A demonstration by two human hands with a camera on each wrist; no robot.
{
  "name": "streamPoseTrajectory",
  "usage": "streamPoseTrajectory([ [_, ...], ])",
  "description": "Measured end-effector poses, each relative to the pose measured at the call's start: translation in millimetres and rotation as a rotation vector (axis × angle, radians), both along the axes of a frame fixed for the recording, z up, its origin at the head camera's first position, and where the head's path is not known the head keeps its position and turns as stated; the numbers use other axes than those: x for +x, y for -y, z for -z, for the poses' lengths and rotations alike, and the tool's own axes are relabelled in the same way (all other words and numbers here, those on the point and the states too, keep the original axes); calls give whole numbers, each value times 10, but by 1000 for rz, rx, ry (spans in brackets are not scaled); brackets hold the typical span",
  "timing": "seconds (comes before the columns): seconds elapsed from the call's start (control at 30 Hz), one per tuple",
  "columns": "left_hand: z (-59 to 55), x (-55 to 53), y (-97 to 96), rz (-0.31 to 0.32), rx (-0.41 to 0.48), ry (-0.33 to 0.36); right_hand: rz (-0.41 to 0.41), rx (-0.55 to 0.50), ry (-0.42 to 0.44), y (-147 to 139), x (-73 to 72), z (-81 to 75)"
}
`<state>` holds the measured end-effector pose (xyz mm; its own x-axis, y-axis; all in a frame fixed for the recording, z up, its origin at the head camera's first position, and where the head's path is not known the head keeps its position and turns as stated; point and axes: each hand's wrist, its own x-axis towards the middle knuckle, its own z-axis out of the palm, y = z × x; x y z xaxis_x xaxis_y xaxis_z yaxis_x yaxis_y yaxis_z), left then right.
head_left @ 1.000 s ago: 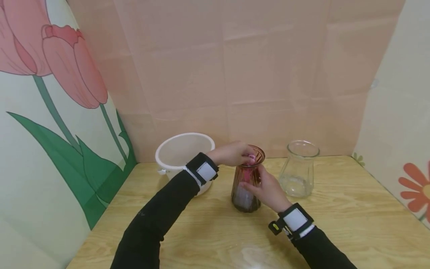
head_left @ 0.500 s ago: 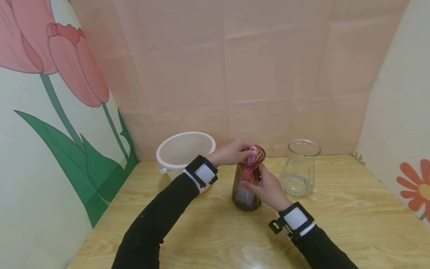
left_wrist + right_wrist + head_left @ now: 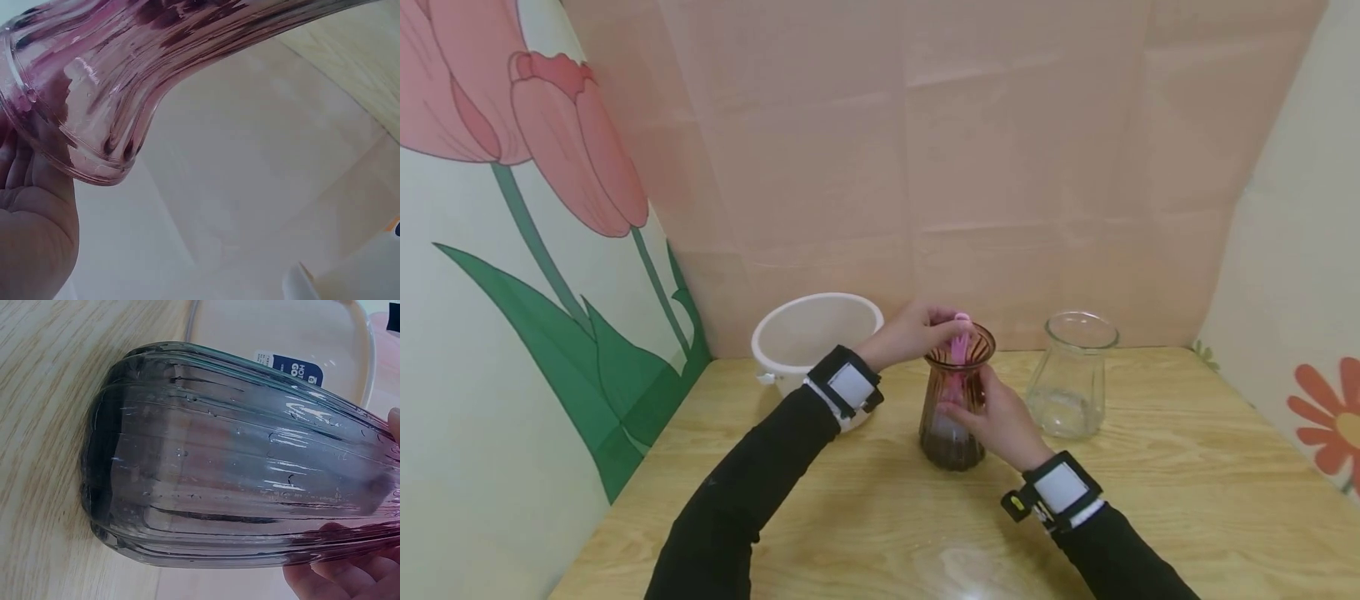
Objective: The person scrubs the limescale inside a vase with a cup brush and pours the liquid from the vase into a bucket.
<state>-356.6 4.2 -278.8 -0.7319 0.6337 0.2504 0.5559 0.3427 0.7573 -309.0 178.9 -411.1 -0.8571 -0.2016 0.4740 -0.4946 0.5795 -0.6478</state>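
Observation:
A ribbed, tinted glass vase stands upright on the table, and its flared mouth faces up. My right hand grips it around the middle; fingers wrap its side in the right wrist view. From the left, my left hand pinches the looped top of a pink-handled bottle brush that reaches down inside the vase. Through the wall of the vase, a pale, blurred head shows in the right wrist view. In the left wrist view, the left hand is at the rim.
Behind my left forearm stands a white bucket, its blue label visible in the right wrist view. A clear glass vase is to the right on the wooden table. A pink sheet covers the back wall.
My left hand has drawn the pink handle upward, so more of it shows above the vase mouth. The right hand keeps its grip on the vase, which stays in place.

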Motion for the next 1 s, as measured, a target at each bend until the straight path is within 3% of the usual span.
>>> streamPoseTrajectory([
  [0.17,-67,5,16,-54,46,-37,-2,1,8,9,-2,1],
  [0.4,-293,33,82,-82,245,-1,9,-1,51,19,2,-6],
  [0.57,-423,62,107,-94,330,-25,20,9,48,13,-2,-13],
  [1.0,-477,72,118,-122,441,-21,34,17,47,18,23,-1],
])
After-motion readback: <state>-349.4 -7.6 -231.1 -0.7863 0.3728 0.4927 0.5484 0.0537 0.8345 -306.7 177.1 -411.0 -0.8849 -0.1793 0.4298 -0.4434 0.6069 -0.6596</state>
